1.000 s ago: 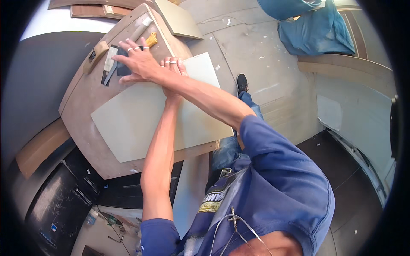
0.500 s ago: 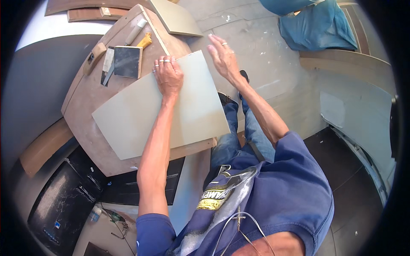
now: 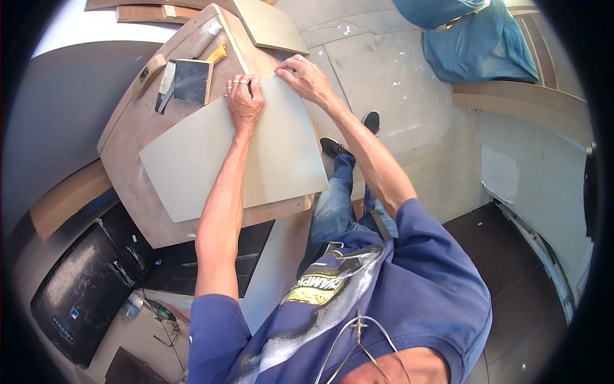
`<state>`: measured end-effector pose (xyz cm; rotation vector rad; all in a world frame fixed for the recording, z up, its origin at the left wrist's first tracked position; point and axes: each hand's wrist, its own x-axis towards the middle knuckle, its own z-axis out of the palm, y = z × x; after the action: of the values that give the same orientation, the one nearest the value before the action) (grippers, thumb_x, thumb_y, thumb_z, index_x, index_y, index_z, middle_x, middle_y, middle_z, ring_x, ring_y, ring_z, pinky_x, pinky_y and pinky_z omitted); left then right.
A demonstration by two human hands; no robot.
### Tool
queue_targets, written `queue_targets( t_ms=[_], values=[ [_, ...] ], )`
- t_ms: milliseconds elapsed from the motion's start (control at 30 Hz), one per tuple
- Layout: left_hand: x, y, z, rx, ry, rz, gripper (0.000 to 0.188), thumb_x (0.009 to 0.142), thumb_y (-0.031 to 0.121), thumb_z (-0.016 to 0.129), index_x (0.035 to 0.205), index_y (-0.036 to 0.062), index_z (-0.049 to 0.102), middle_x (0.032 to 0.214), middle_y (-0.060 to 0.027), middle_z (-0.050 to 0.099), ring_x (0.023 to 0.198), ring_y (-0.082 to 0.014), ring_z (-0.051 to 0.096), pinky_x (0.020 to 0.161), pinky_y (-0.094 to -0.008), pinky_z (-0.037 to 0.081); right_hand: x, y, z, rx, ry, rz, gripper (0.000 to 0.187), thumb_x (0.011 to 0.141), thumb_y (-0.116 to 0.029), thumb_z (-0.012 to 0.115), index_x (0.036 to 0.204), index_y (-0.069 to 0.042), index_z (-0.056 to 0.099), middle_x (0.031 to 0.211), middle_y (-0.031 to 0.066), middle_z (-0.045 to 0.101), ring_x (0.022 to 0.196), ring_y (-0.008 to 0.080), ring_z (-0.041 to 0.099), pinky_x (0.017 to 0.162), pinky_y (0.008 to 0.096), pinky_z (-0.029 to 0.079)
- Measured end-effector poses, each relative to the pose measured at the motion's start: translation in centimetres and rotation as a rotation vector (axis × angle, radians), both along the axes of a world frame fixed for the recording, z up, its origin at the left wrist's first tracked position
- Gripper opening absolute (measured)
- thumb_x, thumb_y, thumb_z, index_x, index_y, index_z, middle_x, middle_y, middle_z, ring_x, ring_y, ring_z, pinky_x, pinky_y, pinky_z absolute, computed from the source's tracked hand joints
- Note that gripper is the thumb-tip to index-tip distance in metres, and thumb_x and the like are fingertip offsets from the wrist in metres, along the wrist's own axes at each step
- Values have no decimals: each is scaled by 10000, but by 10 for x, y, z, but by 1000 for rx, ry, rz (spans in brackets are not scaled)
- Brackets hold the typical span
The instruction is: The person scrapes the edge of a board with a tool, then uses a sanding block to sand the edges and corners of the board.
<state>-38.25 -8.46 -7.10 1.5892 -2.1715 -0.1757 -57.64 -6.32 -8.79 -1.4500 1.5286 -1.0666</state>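
Observation:
A pale, flat panel [image 3: 185, 166] lies tilted across the near right part of a wooden workbench [image 3: 125, 185]. My left hand [image 3: 244, 105] is closed over its far edge, fingers curled around the rim. At the panel's far right corner, my right hand [image 3: 306, 78] pinches the edge between thumb and fingers. Beyond my left hand lie a dark square block with wooden sides [image 3: 192, 81], a flat blade tool [image 3: 165, 89], a wooden block-shaped tool [image 3: 148, 75], a yellow-handled tool [image 3: 218, 54] and a whitish cylindrical tool [image 3: 206, 40]. The undersides of my fingers are hidden.
Another pale board [image 3: 272, 29] rests against the bench's far right side. Blue cloth [image 3: 483, 48] drapes over something at the far right. A scratched black panel [image 3: 80, 291] lies low at the left. Cables [image 3: 167, 323] and a plastic bottle [image 3: 133, 305] sit near the lower left.
My right hand has come left and down from the air to the panel's far right corner, its fingers closing there. My left hand keeps its hold; the view has shifted slightly.

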Motion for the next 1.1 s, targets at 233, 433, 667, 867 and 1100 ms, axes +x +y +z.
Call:
queue_targets(
  t_ms=[233,433,667,867,1100],
  values=[
    [3,2,-5,-15,26,-9,188,1016,222,571,965,90,694,1002,-75,675,1010,-307,614,913,-472,466,-9,-23,-2,-76,62,153,246,991,-248,580,992,-33,701,1049,163,692,1027,356,667,897,458,525],
    [2,2,0,71,152,-61,185,1002,235,600,952,97,711,1002,-75,689,1005,-303,623,923,-462,462,-23,-8,-4,-102,-64,207,314,959,-310,665,1081,-23,698,1064,158,720,1041,294,698,899,429,542],
    [0,-10,-7,124,88,64,187,988,233,617,949,83,721,986,-91,698,992,-316,624,922,-455,464,-20,-25,-3,82,-17,179,277,968,-288,649,1068,-37,707,1038,146,727,974,295,708,854,428,550],
    [6,-19,15,508,282,-22,243,977,267,675,979,30,729,957,-83,700,953,-222,638,881,-366,500,-69,5,-40,181,-264,-43,300,990,-285,619,1128,-32,700,1042,155,727,966,272,702,855,396,546],
    [7,-24,16,647,259,137,276,965,283,696,1023,16,732,925,-57,701,866,-152,622,820,-313,508,-149,131,-102,451,-405,-137,325,1013,-291,606,1117,8,682,938,99,719,861,167,691,802,332,554]
  ],
)
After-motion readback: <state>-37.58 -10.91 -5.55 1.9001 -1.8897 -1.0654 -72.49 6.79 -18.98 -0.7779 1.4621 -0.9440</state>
